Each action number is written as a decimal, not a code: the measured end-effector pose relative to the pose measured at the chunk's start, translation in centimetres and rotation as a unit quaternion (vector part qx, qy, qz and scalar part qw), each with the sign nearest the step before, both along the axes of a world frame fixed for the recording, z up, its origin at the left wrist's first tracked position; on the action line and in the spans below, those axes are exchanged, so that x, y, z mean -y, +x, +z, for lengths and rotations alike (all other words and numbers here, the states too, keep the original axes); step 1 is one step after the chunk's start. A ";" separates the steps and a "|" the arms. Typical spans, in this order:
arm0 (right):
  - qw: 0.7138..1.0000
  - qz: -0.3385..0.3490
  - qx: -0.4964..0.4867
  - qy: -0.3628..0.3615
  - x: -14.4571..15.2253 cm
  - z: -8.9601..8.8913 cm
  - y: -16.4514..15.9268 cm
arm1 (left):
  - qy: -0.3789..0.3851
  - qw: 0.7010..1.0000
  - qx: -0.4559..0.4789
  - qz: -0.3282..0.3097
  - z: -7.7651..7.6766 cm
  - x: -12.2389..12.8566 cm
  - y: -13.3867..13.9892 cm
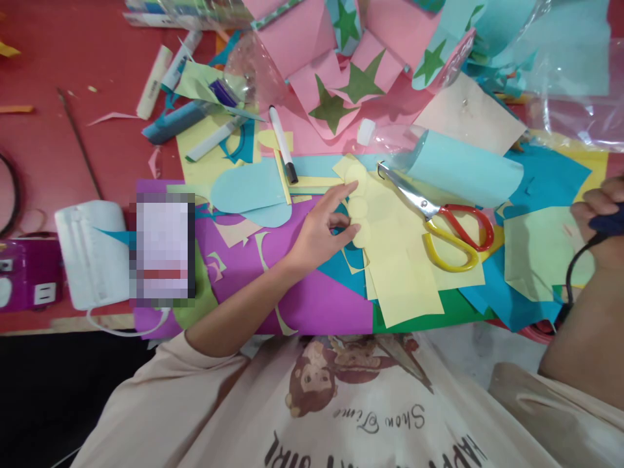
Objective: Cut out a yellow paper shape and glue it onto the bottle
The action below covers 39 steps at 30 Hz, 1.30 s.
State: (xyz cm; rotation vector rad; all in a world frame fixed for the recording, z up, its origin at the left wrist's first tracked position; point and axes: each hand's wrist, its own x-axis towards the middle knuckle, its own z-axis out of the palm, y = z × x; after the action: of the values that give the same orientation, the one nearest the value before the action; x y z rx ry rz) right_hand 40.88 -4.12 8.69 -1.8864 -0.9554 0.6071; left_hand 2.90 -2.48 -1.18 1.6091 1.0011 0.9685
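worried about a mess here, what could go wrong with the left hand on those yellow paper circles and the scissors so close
The left hand pinches small yellow circles lying loose on stacked paper; they could slip or scatter. The scissors lie open right beside them, so a sideways reach might catch the blades. The right hand grips a dark corded tool whose cord could drag sheets.
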 end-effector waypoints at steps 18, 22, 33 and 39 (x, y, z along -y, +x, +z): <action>0.871 0.372 -0.302 -0.106 -2.8 -3.4 -14.1 | 0.053 0.999 0.013 0.003 0.0 -1.8 0.2; 0.871 0.361 -0.302 -0.142 -2.5 -4.3 -14.2 | 0.071 0.998 -0.003 0.003 -0.5 -1.9 -0.1; 0.869 0.369 -0.290 -0.157 -2.0 -4.5 -14.7 | 0.077 0.997 -0.013 -0.005 -0.4 -1.5 -0.1; 0.869 0.369 -0.289 -0.159 -2.0 -4.5 -14.6 | 0.087 0.996 -0.003 -0.009 -0.2 -1.3 -0.1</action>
State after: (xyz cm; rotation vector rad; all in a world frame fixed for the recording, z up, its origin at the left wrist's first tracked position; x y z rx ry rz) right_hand 26.24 -2.13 4.17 -1.3889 -1.1935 1.7675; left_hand 2.80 -1.18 -1.36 1.7620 0.9260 1.0644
